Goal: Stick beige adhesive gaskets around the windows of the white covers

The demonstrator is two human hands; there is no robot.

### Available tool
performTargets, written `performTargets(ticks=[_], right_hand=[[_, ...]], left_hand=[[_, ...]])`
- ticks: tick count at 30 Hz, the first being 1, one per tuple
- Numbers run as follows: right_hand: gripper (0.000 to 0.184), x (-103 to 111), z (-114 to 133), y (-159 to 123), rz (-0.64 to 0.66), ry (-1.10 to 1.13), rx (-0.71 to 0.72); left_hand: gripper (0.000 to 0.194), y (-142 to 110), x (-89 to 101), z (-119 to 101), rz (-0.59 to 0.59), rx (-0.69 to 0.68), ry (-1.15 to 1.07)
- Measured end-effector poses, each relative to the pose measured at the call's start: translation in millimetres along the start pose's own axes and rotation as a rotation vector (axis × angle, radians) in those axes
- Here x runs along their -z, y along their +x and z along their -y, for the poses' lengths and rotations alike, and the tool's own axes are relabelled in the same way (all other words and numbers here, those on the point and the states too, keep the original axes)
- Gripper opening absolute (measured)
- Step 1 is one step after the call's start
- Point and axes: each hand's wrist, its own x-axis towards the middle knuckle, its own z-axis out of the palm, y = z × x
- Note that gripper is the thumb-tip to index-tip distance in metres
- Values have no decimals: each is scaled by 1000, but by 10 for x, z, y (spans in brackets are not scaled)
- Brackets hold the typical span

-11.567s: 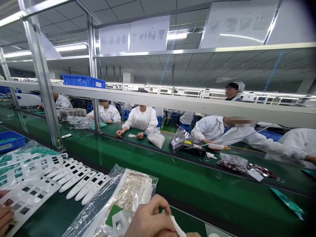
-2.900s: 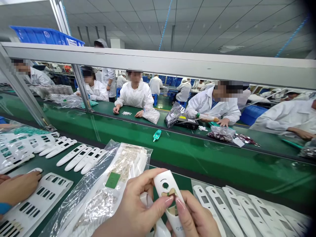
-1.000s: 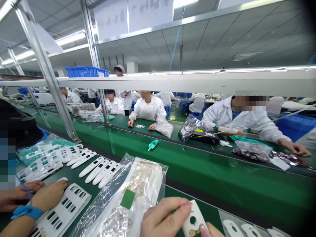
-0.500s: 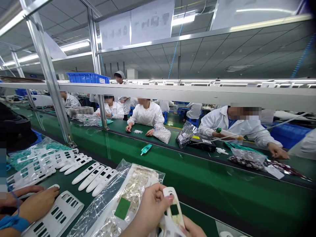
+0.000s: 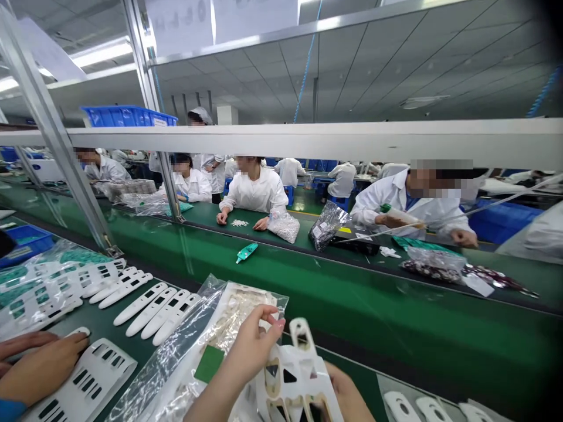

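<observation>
My right hand (image 5: 347,394) grips the right side of a white slotted tray (image 5: 292,384), its fingers partly behind it. A long white plastic housing (image 5: 302,335) with a window sticks up at the tray's top edge; its lower part is hidden. My left hand (image 5: 253,346) is just left of the housing, apart from it, with thumb and forefinger bent and a small gap between them. Under my left forearm lies a clear plastic bag (image 5: 169,357) of cream-coloured parts, with a green square (image 5: 209,363) on it.
White housings (image 5: 156,310) lie in a row at left, beside another slotted tray (image 5: 94,375) and a co-worker's hand (image 5: 48,363). More housings (image 5: 422,407) are at lower right. Across the green belt (image 5: 352,310), which carries a teal part (image 5: 247,252), people in white coats sit.
My left hand has come off the white housing and moved slightly left. The slotted tray in my right hand has risen into fuller view. The whole view has shifted a little.
</observation>
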Motion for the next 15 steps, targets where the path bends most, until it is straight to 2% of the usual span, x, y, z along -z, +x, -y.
performTargets(ticks=[3,5,7,12,15], right_hand=[[86,7,-66,47,-68,74,75],[94,-1,-105,52,-98,87,99],[91,-13,-111,33,-109,69,91],[60,-17,29,-65,-47,-61,39],[50,19,104,-118,-24,-168,57]], left_hand=[[49,-35,-22,-43,59,1,18],[47,-45,-24,-69,87,-8,32],[43,-52,-19,-93,112,-24,48],[39,-82,-11,-132,142,-57,99],[37,-107,-16,-132,154,-77,133]])
